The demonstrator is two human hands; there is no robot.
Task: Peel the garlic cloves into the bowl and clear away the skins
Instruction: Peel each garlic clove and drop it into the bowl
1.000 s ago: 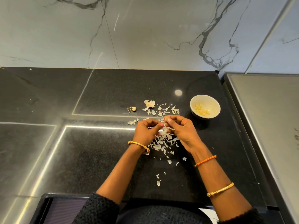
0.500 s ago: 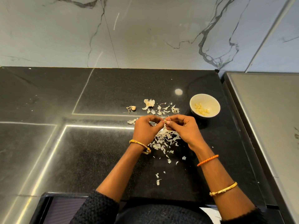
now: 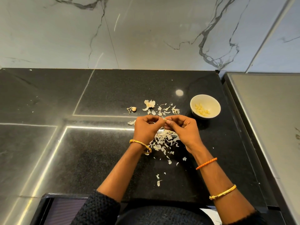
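Hands are meeting over our black table [image 3: 100, 159]: our left hand [image 3: 146, 129] and right hand [image 3: 183, 129] are both pinching one garlic clove [image 3: 165, 120] above scattered skins [image 3: 164, 140], near the bowl [image 3: 214, 109] holding peeled cloves [image 3: 202, 109].

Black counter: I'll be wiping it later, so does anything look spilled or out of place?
Papery garlic skins litter the black stone counter below both hands; one stray garlic piece lies apart, left of them.

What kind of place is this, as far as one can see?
Most likely a home kitchen: a polished black stone counter, a marble-look wall behind it, and a bowl of peeled garlic cloves.
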